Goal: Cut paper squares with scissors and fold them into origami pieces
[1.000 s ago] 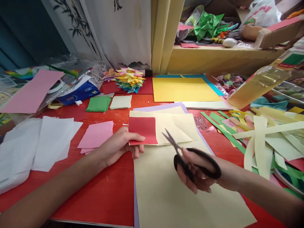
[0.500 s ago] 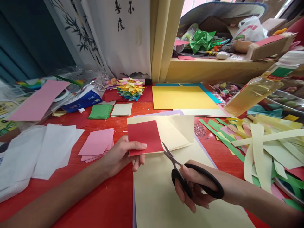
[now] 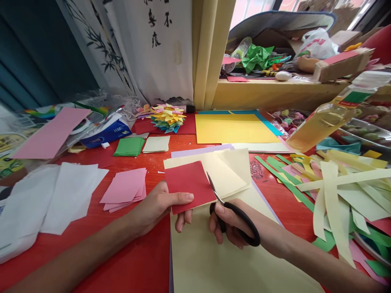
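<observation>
Left hand (image 3: 166, 203) pinching red square (image 3: 188, 181); right hand (image 3: 233, 221) gripping scissors (image 3: 220, 201); bottle (image 3: 333, 106) (white-capped) holds yellowish liquid (image 3: 314, 129)

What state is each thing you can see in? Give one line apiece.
Left hand: closed, gripping red square
Right hand: closed on scissors
Red square: flat, held
Scissors: held, blade opening unclear
Pink squares: loosely stacked
Green squares: stacked
Paper strips: heaped, overlapping
Yellow sheet: lying flat
Bottle: capped, liquid inside
Green paper: crumpled
</observation>
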`<state>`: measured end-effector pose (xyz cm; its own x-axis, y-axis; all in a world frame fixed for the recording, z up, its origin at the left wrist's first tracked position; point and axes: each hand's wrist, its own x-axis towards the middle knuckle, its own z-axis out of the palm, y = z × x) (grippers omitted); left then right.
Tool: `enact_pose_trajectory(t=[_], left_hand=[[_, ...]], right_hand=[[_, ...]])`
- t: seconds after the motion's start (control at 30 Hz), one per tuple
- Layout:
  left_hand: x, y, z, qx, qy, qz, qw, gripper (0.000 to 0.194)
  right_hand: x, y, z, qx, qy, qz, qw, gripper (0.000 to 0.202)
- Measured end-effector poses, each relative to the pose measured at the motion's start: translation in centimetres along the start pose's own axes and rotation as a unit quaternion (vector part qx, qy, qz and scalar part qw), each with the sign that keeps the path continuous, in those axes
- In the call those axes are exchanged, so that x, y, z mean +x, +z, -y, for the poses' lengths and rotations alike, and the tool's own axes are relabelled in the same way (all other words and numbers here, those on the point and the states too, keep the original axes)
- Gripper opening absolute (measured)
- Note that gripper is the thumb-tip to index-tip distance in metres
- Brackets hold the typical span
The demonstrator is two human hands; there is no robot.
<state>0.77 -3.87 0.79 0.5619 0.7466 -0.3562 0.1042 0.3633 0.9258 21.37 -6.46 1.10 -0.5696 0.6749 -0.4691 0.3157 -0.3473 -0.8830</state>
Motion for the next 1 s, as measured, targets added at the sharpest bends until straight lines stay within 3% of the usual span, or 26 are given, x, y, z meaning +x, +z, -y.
enact_pose_trajectory(t=[0.33,0.67,1.0], left_hand=[[-0.5,-0.5,-1.3,0.121,-0.003,0.033,0.992,0.039],[-0.8,-0.2,-1.9,0.161,-0.012,0.02,0.987,0.038],[-0.9,-0.2,-1.9,0.141,0.017,0.035,0.989,0.035]], right_hand=[[0.1,-0.3,-0.6,-0.026,-0.04,-0.022,0.999,0.053],[0.3,1.1,0.1,-0.055,-0.011,-0.112,0.992,0.043],[0.4,1.6,-0.3,-0.078,-0.027,-0.149,0.985,0.041]])
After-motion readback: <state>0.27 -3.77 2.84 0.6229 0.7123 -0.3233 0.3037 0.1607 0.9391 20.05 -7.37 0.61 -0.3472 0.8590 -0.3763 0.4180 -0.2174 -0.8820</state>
